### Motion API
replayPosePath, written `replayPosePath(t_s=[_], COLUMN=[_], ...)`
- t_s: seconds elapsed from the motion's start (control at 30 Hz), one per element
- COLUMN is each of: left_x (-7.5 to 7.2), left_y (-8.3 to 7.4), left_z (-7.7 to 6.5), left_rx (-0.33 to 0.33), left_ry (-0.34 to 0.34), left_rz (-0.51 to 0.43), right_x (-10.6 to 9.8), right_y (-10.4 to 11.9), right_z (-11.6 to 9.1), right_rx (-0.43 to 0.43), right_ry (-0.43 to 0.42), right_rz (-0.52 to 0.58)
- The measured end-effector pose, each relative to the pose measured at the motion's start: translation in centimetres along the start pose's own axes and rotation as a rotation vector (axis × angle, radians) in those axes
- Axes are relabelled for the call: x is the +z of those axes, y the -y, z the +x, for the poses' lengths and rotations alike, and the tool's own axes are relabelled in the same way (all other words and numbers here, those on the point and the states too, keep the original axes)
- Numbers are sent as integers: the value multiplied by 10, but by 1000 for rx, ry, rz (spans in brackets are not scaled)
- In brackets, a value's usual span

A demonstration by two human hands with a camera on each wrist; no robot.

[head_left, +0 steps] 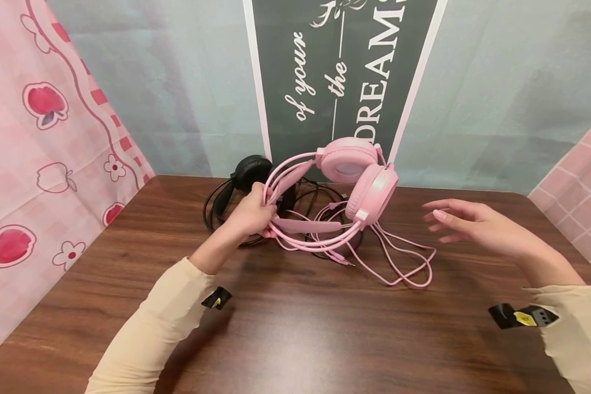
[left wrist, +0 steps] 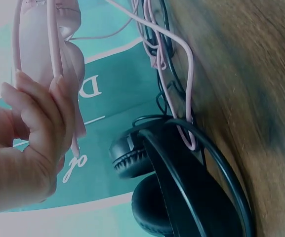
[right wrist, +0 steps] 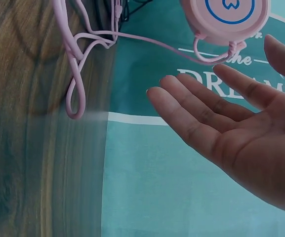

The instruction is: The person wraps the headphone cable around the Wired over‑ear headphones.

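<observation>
My left hand (head_left: pixel 252 214) grips the headband of a pink headset (head_left: pixel 320 230), which is held tilted above the table with its ear cups to the right. In the left wrist view the fingers of the left hand (left wrist: pixel 33 133) curl round the band's thin tubes. Pink cable (head_left: pixel 413 268) trails from the cups in loops onto the table. Behind and below lies a black headset (head_left: pixel 252 171), partly hidden by the left hand and the pink one. My right hand (head_left: pixel 477 221) is apart from the headset, to its right, palm bared and fingers extended in the right wrist view (right wrist: pixel 231 123).
The brown wooden table (head_left: pixel 285 339) ends at a pale blue cloth backdrop (head_left: pixel 177 98) with a dark lettered banner (head_left: pixel 315 65). A pink fruit-patterned cloth (head_left: pixel 54 164) hangs at the left. Black cable (left wrist: pixel 164 64) runs among the pink loops.
</observation>
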State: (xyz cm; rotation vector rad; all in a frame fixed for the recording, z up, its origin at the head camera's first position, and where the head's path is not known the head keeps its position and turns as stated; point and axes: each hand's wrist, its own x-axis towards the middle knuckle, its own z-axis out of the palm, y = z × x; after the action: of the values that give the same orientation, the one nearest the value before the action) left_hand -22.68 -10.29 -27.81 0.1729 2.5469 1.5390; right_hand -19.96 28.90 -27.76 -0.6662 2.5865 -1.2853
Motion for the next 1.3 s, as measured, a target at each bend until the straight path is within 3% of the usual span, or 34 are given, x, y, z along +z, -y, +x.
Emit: replayPosePath(t_s=[0.3, 0.5, 0.63, 0.93, 1.3], left_x=[-7, -15, -23, -51, -67], left_y=[1, 3, 3, 9, 10], left_z=[-3, -7, -11, -20, -28], left_rx=[16, 39, 34, 58, 65], left_ry=[-14, -13, -13, -37, -39], left_rz=[22, 37, 25, 19, -3], right_x=[0, 4, 9, 21, 45], right_y=[-5, -7, -7, -6, -16], right_z=[0, 2, 4, 14, 22], right_rx=[-31, 25, 0, -73, -124], right_ry=[18, 27, 48, 157, 303], right_rz=[-13, -159, -221, -161, -315])
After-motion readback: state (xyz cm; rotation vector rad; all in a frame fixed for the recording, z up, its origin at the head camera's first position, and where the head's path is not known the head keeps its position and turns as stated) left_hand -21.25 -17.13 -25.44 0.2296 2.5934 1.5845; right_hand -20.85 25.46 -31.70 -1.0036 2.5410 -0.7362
